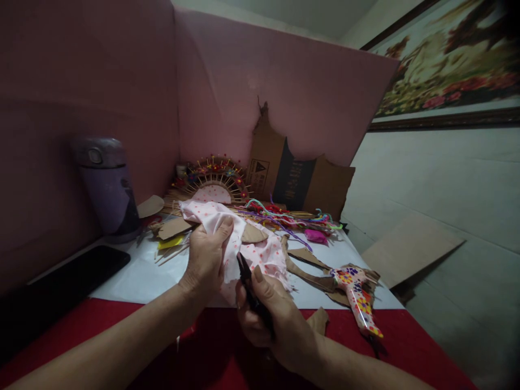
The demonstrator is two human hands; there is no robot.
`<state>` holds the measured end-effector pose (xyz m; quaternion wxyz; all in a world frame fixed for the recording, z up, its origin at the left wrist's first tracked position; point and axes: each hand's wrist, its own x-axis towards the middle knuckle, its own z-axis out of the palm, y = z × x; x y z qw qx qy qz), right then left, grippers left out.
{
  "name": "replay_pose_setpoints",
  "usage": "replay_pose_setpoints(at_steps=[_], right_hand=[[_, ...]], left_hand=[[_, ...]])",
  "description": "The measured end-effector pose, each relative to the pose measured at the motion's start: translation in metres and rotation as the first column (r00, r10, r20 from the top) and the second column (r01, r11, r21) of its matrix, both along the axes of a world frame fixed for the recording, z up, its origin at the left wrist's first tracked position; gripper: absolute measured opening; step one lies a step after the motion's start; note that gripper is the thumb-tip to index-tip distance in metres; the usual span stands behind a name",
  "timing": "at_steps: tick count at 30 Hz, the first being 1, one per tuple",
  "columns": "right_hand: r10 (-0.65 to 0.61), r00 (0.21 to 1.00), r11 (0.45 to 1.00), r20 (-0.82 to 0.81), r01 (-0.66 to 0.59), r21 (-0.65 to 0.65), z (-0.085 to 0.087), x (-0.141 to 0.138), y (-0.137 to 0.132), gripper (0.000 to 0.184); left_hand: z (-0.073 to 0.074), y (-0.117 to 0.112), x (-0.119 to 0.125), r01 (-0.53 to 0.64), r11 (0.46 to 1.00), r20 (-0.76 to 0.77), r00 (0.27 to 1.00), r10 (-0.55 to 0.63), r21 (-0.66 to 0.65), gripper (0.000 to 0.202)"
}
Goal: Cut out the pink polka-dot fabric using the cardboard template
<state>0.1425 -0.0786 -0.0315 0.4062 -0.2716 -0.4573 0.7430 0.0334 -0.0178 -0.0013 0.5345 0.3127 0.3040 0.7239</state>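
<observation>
My left hand [205,254] is closed on pale pink fabric with small red dots [264,252], its thumb pressed on top. The cloth hangs in folds towards the right and has a frayed edge. A curved piece of brown cardboard [254,233] lies against it. My right hand [268,306] is wrapped round a pair of black snips [252,292]. Their short, narrow tip points up and away from me, touching or very near the cloth's lower edge. Whether the blades are parted is too dark to tell.
A purple bottle [108,187] and black phone [91,271] are at left. Behind stand a stick-and-flower fan shape [215,176] and a cardboard sheet [264,157]. Coloured pipe cleaners [284,211] lie in front. A flower-patterned glue gun [359,298] rests on cardboard scraps at right.
</observation>
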Motion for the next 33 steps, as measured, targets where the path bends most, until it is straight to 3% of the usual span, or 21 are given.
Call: replay_pose_setpoints(at_steps=[14, 25, 33], right_hand=[[-0.012, 1.000, 0.998, -0.008, 0.011, -0.066, 0.0026, 0.0010, 0.0006, 0.047], [-0.026, 0.999, 0.986, 0.027, 0.022, 0.163, -0.0011, 0.0008, -0.0032, 0.046], [0.003, 0.986, 0.946, 0.167, -0.057, 0.318, -0.0037, 0.0048, -0.0087, 0.047]], left_hand=[[0.0026, -0.0018, 0.0007, 0.015, 1.000, 0.001, 1.000, -0.015, 0.005, 0.023], [0.0061, -0.0049, 0.0010, 0.063, 0.996, -0.017, 0.998, -0.064, -0.058, 0.022], [0.0061, -0.0053, 0.0011, 0.055, 0.995, -0.052, 0.997, -0.059, -0.087, 0.021]])
